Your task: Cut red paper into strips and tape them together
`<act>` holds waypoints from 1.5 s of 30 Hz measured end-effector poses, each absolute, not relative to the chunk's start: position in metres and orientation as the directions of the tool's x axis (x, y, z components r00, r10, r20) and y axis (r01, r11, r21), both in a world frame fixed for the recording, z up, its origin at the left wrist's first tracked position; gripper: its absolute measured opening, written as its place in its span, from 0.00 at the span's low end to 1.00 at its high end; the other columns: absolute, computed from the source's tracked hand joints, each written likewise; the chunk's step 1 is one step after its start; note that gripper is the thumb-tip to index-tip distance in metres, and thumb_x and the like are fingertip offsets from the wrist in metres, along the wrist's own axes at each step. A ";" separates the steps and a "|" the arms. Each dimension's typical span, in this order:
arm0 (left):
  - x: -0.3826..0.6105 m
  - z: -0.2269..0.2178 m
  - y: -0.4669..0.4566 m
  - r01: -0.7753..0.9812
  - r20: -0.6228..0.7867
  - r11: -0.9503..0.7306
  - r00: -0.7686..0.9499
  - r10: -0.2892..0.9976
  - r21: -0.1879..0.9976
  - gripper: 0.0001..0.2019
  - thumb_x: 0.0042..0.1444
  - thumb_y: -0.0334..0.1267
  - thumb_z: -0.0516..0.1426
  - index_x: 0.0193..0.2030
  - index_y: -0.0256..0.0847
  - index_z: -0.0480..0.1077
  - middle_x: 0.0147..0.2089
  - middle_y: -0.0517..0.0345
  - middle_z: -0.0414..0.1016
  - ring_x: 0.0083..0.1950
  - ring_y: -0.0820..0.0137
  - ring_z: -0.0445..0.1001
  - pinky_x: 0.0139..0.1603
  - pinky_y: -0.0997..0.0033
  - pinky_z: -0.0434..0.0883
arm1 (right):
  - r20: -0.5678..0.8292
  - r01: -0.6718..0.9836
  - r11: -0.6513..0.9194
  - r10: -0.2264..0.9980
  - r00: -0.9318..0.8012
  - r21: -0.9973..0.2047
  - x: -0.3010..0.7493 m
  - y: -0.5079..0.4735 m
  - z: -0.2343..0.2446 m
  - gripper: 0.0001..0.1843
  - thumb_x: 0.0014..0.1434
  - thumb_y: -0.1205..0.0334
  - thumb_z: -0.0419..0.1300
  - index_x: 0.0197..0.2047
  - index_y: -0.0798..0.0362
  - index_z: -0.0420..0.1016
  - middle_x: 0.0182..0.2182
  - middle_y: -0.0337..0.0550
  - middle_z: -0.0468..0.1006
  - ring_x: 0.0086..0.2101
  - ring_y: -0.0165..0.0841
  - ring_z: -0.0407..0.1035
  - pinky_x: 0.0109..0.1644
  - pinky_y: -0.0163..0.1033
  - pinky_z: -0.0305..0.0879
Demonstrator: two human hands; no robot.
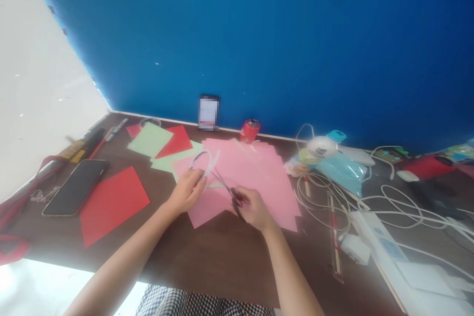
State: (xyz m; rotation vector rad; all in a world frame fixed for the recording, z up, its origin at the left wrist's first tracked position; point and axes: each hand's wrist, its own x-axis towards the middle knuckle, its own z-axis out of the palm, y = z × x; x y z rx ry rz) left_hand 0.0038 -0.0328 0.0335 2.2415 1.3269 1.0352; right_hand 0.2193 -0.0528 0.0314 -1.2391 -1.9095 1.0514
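Observation:
My left hand pinches a roll of clear tape, which stands up from the fingers with a short loose strip on its right side. A pair of scissors is in my right hand, fingers through the dark handles. Its blades are spread and point up-left at the tape strip; whether they touch it I cannot tell. Beneath both hands lie overlapping pink paper sheets, fanned out on the dark table.
Left are pale green paper, red paper and a phone. Another phone leans on the blue wall near a red cylinder. White cables, a blue packet and a power strip crowd the right.

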 end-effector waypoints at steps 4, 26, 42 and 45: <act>0.003 0.032 -0.033 0.606 0.424 -0.490 0.262 0.867 0.626 0.12 0.61 0.39 0.42 0.31 0.40 0.62 0.24 0.60 0.60 0.28 0.71 0.60 0.31 0.71 0.61 | 0.081 0.399 0.240 0.924 -0.375 -0.885 0.219 -0.053 0.031 0.16 0.49 0.59 0.57 0.20 0.51 0.50 0.20 0.32 0.55 0.23 0.25 0.50 0.26 0.32 0.48; 0.004 0.031 -0.032 0.534 0.449 -0.519 0.267 0.852 0.667 0.14 0.59 0.37 0.45 0.22 0.40 0.58 0.20 0.63 0.54 0.24 0.73 0.56 0.27 0.73 0.57 | -0.068 0.206 0.040 0.868 -0.491 -0.978 0.213 -0.057 0.041 0.16 0.51 0.58 0.60 0.18 0.54 0.59 0.19 0.34 0.60 0.22 0.26 0.58 0.28 0.33 0.54; 0.005 0.030 -0.031 0.489 0.410 -0.465 0.223 0.884 0.738 0.14 0.59 0.39 0.45 0.22 0.40 0.57 0.20 0.64 0.54 0.23 0.75 0.55 0.26 0.74 0.56 | -0.152 0.192 -0.064 0.862 -0.484 -0.979 0.205 -0.057 0.039 0.19 0.49 0.54 0.60 0.18 0.53 0.57 0.18 0.33 0.57 0.21 0.25 0.55 0.26 0.33 0.53; 0.005 0.030 -0.031 0.485 0.400 -0.456 0.220 0.890 0.746 0.14 0.59 0.39 0.45 0.23 0.40 0.57 0.20 0.64 0.55 0.24 0.75 0.56 0.27 0.74 0.56 | -0.153 0.205 -0.058 0.864 -0.480 -0.977 0.204 -0.057 0.039 0.20 0.49 0.53 0.60 0.18 0.53 0.56 0.18 0.32 0.55 0.22 0.24 0.54 0.26 0.33 0.51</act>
